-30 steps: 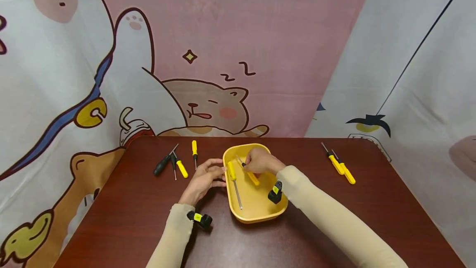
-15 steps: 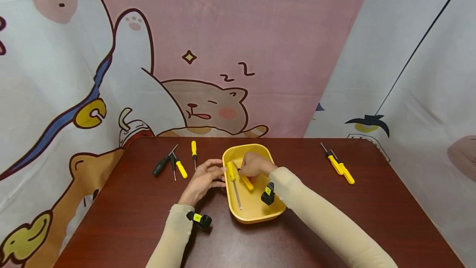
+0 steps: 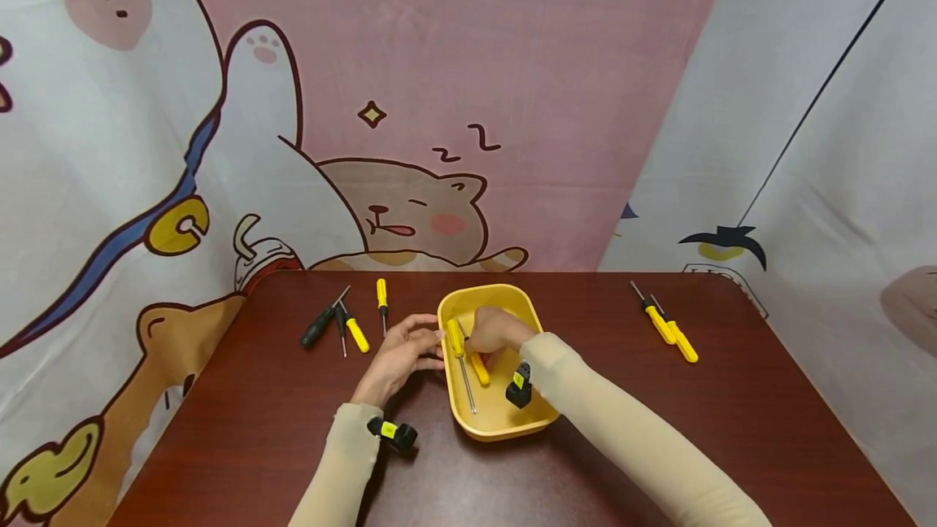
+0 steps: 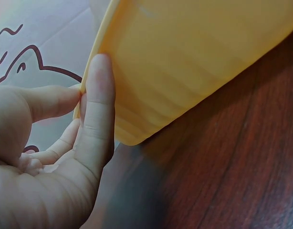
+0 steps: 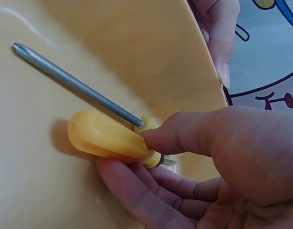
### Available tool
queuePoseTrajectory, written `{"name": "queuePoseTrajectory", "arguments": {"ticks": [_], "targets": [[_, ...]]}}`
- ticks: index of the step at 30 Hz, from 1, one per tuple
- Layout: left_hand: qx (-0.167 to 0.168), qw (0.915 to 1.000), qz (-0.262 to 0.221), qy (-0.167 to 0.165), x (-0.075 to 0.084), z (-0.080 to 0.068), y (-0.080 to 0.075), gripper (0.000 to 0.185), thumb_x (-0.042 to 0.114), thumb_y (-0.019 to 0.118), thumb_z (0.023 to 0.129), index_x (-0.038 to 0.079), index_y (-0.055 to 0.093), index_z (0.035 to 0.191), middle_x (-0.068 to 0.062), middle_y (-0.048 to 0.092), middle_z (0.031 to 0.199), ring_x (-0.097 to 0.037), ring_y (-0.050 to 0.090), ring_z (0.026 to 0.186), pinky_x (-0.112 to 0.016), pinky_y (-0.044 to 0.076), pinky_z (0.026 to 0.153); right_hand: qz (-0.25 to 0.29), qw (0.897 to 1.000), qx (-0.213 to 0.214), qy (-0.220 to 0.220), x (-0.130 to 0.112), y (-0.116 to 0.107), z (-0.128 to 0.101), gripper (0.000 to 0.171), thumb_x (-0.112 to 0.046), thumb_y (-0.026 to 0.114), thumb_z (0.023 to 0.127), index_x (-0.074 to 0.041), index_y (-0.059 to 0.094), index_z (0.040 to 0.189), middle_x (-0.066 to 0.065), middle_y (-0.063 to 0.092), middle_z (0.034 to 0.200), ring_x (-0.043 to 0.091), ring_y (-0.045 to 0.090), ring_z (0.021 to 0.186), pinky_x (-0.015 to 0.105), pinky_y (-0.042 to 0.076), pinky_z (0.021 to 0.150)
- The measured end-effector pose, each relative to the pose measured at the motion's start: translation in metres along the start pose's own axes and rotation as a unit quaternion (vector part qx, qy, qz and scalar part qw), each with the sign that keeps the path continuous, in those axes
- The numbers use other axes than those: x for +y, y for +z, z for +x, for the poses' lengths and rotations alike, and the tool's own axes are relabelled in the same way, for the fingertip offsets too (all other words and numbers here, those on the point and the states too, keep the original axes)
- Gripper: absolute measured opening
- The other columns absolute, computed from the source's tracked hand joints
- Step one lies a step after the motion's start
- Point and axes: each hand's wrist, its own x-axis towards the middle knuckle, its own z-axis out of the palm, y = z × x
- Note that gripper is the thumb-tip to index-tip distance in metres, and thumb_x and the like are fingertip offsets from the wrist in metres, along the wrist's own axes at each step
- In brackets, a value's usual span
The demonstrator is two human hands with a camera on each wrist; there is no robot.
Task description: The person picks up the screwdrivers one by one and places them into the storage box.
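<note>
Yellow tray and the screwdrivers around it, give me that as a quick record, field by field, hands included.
Container: yellow tray on a dark red table
Left hand: pinches the tray's left edge
Right hand: pinches a yellow-handled screwdriver inside the tray
Also in tray: second yellow-handled screwdriver, tip apparently Phillips
Left of tray: two dark-handled screwdrivers, two yellow-handled ones
Right of tray: two more yellow-handled screwdrivers
</note>
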Motion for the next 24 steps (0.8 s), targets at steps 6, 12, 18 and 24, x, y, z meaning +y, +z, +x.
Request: {"name": "queuePoseTrajectory", "arguments": {"ticks": [6,12,18,24], "targets": [[0.004,1.0,0.005,0.0,0.0,-0.0014,-0.0007,0.042,0.011,0.068,0.098,0.006,0.053,0.137,-0.013,0.069,0.103,-0.019,0.068,0.08,-0.036,0.065,0.071,0.009,1.0,-0.008,0.004,-0.0023,0.003,0.0021,0.019,-0.02,0.078,0.089,-0.006,0.066,0.082,0.006,0.069,0.068,0.018,0.072,0.059,0.028,0.062,0.063],[0.004,1.0,-0.002,0.0,0.0005,-0.0024,-0.0011,0.041,0.01,0.067,0.099,0.006,0.053,0.137,-0.013,0.07,0.103,-0.02,0.068,0.08,-0.036,0.065,0.071,0.01,1.0,-0.009,0.003,-0.0026,0.0036,0.0032,0.021,-0.021,0.077,0.089,-0.005,0.068,0.079,0.005,0.068,0.065,0.017,0.071,0.057,0.028,0.062,0.062],[0.002,1.0,-0.007,0.003,0.001,-0.0028,0.0,0.043,0.01,0.066,0.099,0.004,0.051,0.139,-0.013,0.07,0.104,-0.019,0.069,0.079,-0.037,0.065,0.071,0.017,1.0,-0.008,-0.004,-0.0026,0.0027,0.0008,0.021,-0.02,0.078,0.09,-0.003,0.07,0.079,0.006,0.069,0.066,0.019,0.074,0.061,0.029,0.063,0.063],[-0.002,1.0,-0.005,0.002,0.0016,-0.003,0.0011,0.042,0.009,0.066,0.1,0.003,0.051,0.139,-0.016,0.07,0.105,-0.019,0.07,0.079,-0.037,0.065,0.071,0.026,0.999,-0.011,-0.015,-0.0014,-0.0009,-0.0034,0.022,-0.02,0.078,0.089,0.0,0.072,0.081,0.01,0.072,0.072,0.023,0.076,0.067,0.033,0.064,0.068]]}}
